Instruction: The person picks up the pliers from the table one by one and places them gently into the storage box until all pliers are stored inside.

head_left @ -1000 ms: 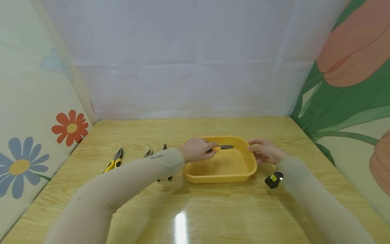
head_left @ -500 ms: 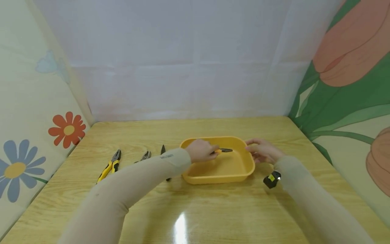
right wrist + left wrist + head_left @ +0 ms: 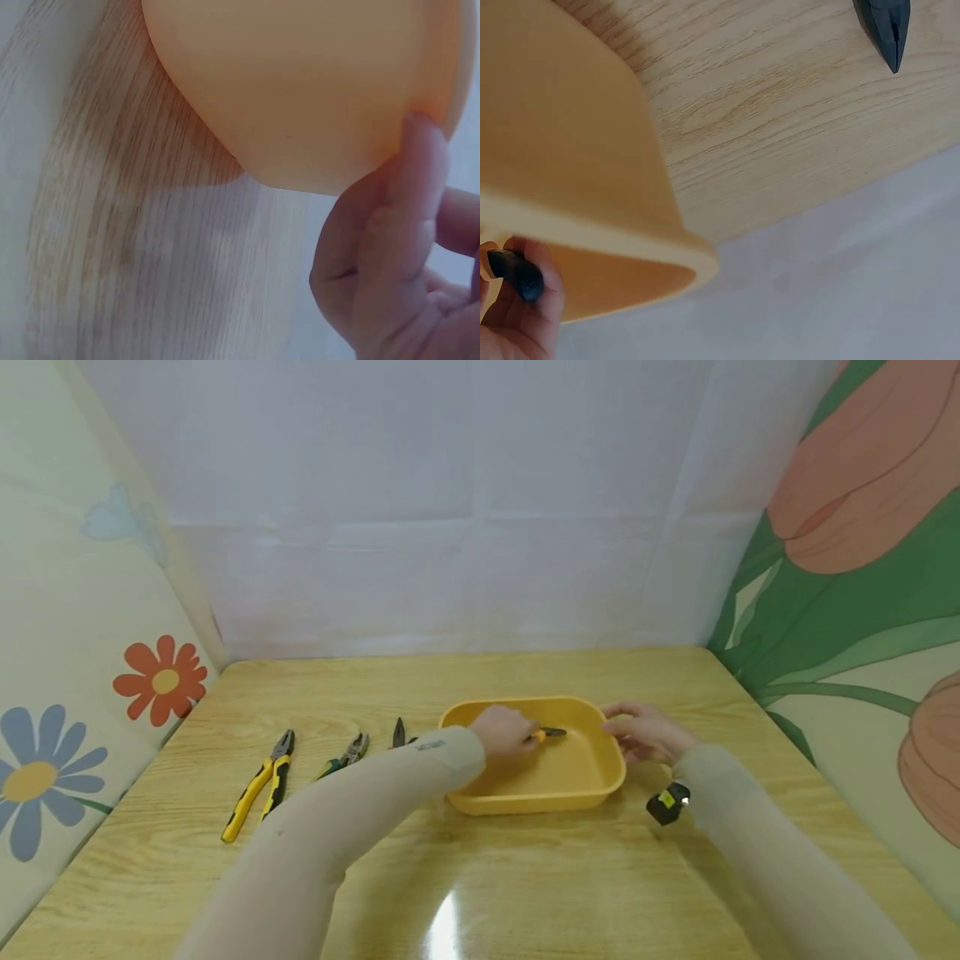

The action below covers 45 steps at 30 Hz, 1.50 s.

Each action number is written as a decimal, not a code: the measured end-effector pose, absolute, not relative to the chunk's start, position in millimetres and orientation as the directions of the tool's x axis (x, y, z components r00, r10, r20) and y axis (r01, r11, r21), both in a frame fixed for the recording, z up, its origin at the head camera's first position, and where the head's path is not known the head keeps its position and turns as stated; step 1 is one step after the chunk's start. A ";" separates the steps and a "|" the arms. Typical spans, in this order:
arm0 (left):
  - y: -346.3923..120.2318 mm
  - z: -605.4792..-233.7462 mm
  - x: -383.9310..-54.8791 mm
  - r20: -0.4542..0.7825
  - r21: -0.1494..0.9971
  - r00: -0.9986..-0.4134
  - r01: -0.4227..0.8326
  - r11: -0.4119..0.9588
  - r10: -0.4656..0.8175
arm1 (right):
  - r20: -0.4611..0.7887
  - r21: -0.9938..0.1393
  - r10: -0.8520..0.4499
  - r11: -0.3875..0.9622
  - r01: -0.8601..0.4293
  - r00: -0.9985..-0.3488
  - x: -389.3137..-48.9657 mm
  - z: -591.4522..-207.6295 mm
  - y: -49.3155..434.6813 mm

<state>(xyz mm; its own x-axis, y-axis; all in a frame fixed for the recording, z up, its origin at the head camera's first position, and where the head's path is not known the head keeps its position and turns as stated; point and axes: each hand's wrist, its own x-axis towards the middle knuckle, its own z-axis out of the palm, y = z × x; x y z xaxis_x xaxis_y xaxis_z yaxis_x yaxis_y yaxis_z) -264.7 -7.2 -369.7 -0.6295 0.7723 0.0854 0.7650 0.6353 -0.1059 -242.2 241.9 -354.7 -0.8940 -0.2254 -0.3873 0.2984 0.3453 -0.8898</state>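
Observation:
My left hand (image 3: pixel 506 732) reaches inside a yellow plastic tray (image 3: pixel 536 804), gripping a pair of pliers (image 3: pixel 553 732) by the handles. Their dark jaws point right, and a little orange handle shows beside the fingers. In the left wrist view, a black handle end (image 3: pixel 526 281) sticks out of the curled fingers. At the tray's right end, my right hand (image 3: pixel 648 732) touches the rim with thumb and fingertips. The thumb (image 3: pixel 424 161) lies against the outer wall in the right wrist view, the other fingers partly hidden behind it.
Left of the tray lie yellow-and-black pliers (image 3: pixel 258 785), green-handled pliers (image 3: pixel 352 749) and a dark pointed tool (image 3: pixel 399 732), the latter two partly behind the left sleeve. A small black box-shaped object (image 3: pixel 666 804) shows beside the right sleeve. A white backdrop (image 3: pixel 450 527) borders the wooden table.
My left hand has moved slightly right and lower into the tray with the pliers. The left sleeve has shifted, uncovering more of the tools at left. The right hand stays at the rim.

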 end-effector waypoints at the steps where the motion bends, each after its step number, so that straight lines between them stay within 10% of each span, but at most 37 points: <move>1: -6.9 -370.3 -264.6 0.083 -0.114 -0.635 0.760 0.640 0.768 | -0.389 -0.889 -0.221 0.345 0.301 -0.894 -242.0 -354.6 241.5; 22: 12.4 -380.5 -259.8 -0.179 -0.240 -0.802 0.598 0.765 0.570 | -0.390 -0.881 -0.206 0.367 0.299 -0.897 -240.8 -352.2 237.2; 31: 14.3 -375.9 -261.8 -0.245 -0.432 -0.777 0.623 0.652 0.580 | -0.392 -0.871 -0.200 0.395 0.292 -0.898 -242.3 -351.3 235.6; 45: -18.0 -339.1 -256.6 -0.098 -0.029 -0.764 0.642 0.766 0.637 | -0.392 -0.873 -0.215 0.394 0.287 -0.895 -238.2 -350.2 239.7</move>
<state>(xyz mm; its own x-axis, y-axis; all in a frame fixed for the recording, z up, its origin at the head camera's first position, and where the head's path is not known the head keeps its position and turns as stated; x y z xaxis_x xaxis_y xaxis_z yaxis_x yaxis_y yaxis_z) -256.6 -18.0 -339.1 -0.7643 0.6374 -0.0981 0.6424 0.7658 -0.0295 -238.2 239.7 -350.2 -0.8946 -0.2151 -0.3917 0.2874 0.3942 -0.8729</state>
